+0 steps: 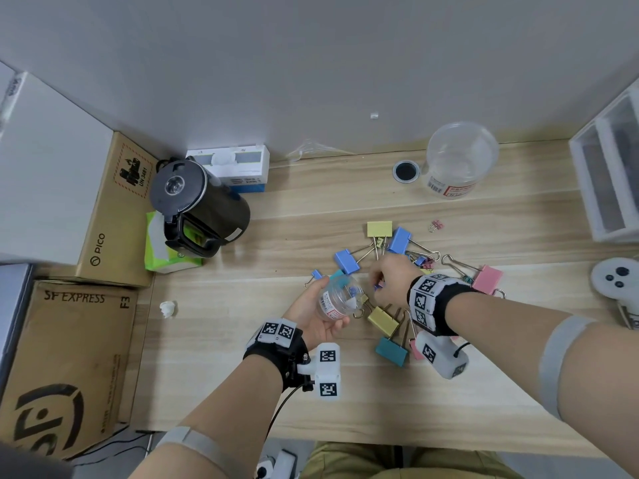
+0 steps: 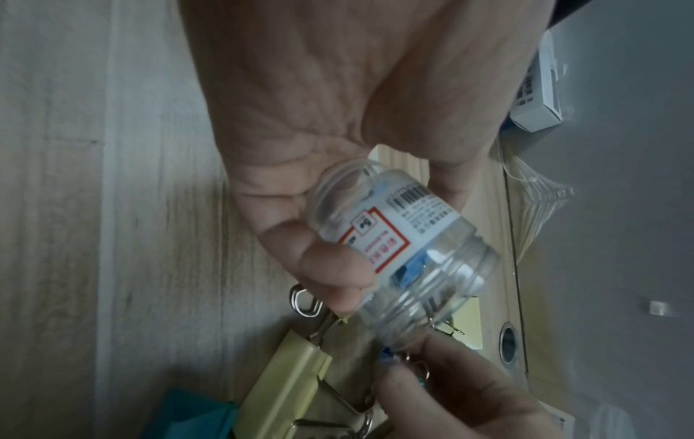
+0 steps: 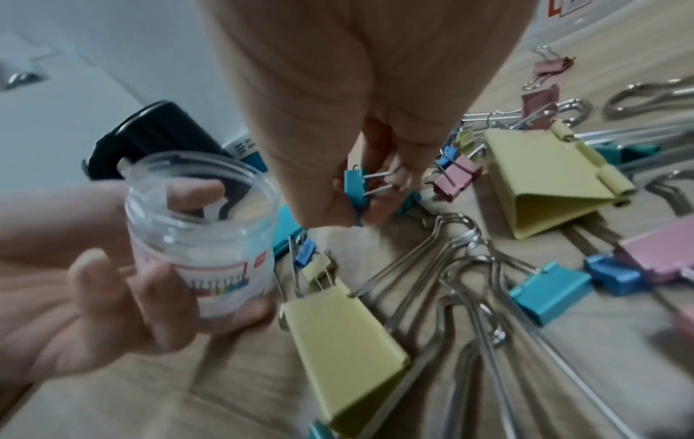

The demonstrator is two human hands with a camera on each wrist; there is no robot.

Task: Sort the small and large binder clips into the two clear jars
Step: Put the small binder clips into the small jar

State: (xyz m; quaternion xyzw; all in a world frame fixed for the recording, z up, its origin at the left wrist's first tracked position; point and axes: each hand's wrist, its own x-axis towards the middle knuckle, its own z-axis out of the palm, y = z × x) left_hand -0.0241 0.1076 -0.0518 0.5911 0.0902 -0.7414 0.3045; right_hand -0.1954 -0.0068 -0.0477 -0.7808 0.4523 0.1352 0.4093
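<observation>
My left hand [image 1: 316,314] grips a small clear jar [image 1: 337,299] [image 2: 403,252] [image 3: 202,234], tilted with its mouth toward the right hand; a small blue clip shows inside it. My right hand [image 1: 389,280] pinches a small teal binder clip [image 3: 356,187] between thumb and fingers just beside the jar's mouth. Large and small clips [image 1: 380,321] in yellow, blue, teal and pink lie scattered on the wooden table [image 1: 276,375] around both hands. A large clear jar [image 1: 456,160] stands open at the back right.
A black kettle [image 1: 198,205] stands at the left on a green packet, with cardboard boxes [image 1: 114,216] beyond it. A round cable hole [image 1: 405,171] sits next to the large jar. White drawers [image 1: 608,167] and a white controller [image 1: 617,281] are at the right edge.
</observation>
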